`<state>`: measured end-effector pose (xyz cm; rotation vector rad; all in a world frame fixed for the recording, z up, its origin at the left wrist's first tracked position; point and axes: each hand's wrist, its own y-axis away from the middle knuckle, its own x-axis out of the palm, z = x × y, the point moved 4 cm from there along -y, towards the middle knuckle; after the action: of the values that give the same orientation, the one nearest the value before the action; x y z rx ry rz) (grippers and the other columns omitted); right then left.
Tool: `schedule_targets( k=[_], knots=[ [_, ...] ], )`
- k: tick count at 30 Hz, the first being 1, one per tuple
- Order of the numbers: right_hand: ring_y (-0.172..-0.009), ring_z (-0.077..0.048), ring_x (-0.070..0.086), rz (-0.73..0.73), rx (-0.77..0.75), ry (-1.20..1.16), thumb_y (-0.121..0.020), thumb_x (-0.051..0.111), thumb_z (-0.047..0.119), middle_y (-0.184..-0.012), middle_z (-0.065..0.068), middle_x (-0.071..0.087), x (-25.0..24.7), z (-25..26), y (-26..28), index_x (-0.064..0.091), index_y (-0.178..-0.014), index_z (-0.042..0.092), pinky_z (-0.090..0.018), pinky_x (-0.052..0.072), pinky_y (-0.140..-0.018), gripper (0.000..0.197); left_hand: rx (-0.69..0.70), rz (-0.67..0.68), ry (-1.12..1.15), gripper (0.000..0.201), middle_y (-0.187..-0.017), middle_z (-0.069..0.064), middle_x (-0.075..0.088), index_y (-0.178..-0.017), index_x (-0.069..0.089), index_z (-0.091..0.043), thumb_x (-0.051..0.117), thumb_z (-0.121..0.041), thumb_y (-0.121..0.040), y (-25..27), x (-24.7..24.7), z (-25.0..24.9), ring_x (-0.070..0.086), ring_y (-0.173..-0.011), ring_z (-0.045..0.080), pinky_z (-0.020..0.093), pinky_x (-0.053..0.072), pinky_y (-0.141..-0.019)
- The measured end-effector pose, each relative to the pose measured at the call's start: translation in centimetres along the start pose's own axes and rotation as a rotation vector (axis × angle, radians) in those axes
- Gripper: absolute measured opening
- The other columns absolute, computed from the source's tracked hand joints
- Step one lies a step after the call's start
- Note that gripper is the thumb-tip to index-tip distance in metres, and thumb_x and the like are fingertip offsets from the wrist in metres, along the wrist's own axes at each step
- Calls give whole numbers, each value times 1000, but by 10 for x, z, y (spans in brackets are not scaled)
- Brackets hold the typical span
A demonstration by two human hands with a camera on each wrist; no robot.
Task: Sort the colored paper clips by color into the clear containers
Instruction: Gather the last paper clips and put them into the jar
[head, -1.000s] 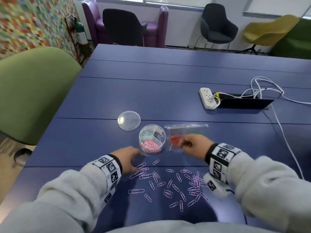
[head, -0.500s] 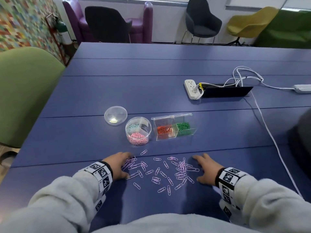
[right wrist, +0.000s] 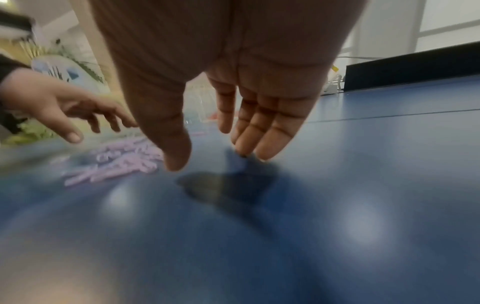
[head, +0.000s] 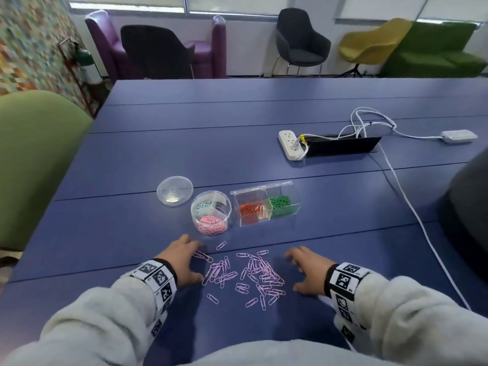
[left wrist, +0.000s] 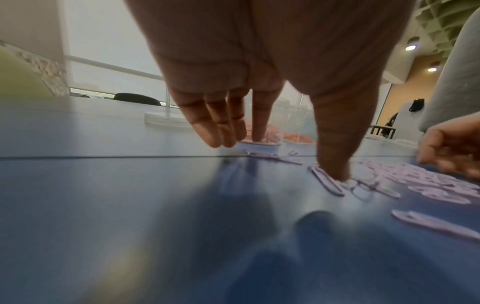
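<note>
Several lilac paper clips [head: 245,276] lie loose on the blue table [head: 237,143] between my hands. My left hand [head: 182,260] rests at the pile's left edge, fingers straight, its thumb [left wrist: 335,164] pressing down on clips. My right hand [head: 306,270] sits to the right of the pile, fingers [right wrist: 259,131] straight, touching the table and holding nothing. Beyond the pile stands a round clear container [head: 211,212] with pink and light blue clips. Right of it is a rectangular clear box [head: 266,204] holding orange and green clips, lid up.
The round container's clear lid [head: 174,190] lies behind it to the left. A white power strip [head: 290,143], a black cable hatch and white cables [head: 406,207] occupy the far right. A green chair [head: 37,159] stands at the table's left edge.
My right hand left the rectangular box and came down to the table right of the lilac pile. Both hands have moved inward, pushing the clips closer together.
</note>
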<state>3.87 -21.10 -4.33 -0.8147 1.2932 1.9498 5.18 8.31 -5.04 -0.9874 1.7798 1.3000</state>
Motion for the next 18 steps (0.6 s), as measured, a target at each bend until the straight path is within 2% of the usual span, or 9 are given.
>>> schedule_targets(
  k=[2, 5, 9, 11, 14, 18],
  knots=[
    [-86, -11, 44, 27, 35, 62, -74, 74, 32, -107, 9, 35, 6, -12, 9, 40, -126, 20, -25, 42, -79, 63, 1, 29, -41, 90, -136, -2, 32, -141, 31, -31, 73, -57, -67, 6, 6, 5, 35, -128, 20, 34, 35, -106],
    [-82, -13, 45, 42, 37, 70, -75, 73, 33, -101, 7, 41, 15, -11, 13, 38, -107, 24, -23, 36, -71, 49, 48, 56, -67, 98, -138, -5, 31, -143, 27, -30, 75, -60, -62, 10, 14, 2, 32, -129, 19, 34, 33, -108],
    [-82, -14, 48, 58, 13, 37, -80, 68, 28, -93, 8, 50, 24, 12, 2, 37, -98, 26, -23, 36, -71, 35, 103, 48, -58, 86, -134, -6, 34, -137, 35, -31, 76, -52, -64, 9, 18, -6, 35, -126, 17, 31, 33, -106],
    [-81, -13, 49, 58, -7, 5, -83, 65, 25, -91, 9, 52, 28, 26, -6, 44, -101, 25, -23, 38, -71, 28, 125, 60, -42, 80, -133, -5, 36, -135, 37, -31, 76, -49, -67, 7, 18, -10, 36, -125, 17, 30, 33, -106],
    [-82, -14, 50, 39, -25, -41, -85, 61, 19, -89, 6, 56, 27, 44, -18, 50, -110, 19, -24, 42, -75, 28, 141, 66, -2, 73, -131, -4, 39, -134, 40, -31, 74, -45, -72, 5, 19, -12, 38, -125, 16, 28, 33, -106],
    [-82, -14, 55, -11, -23, -71, -84, 56, 15, -91, 8, 58, 16, 53, -23, 53, -100, 27, -26, 48, -78, 21, 159, 51, 44, 64, -129, -5, 42, -132, 43, -30, 72, -42, -76, 6, 18, -11, 41, -123, 14, 26, 34, -104]
  ],
)
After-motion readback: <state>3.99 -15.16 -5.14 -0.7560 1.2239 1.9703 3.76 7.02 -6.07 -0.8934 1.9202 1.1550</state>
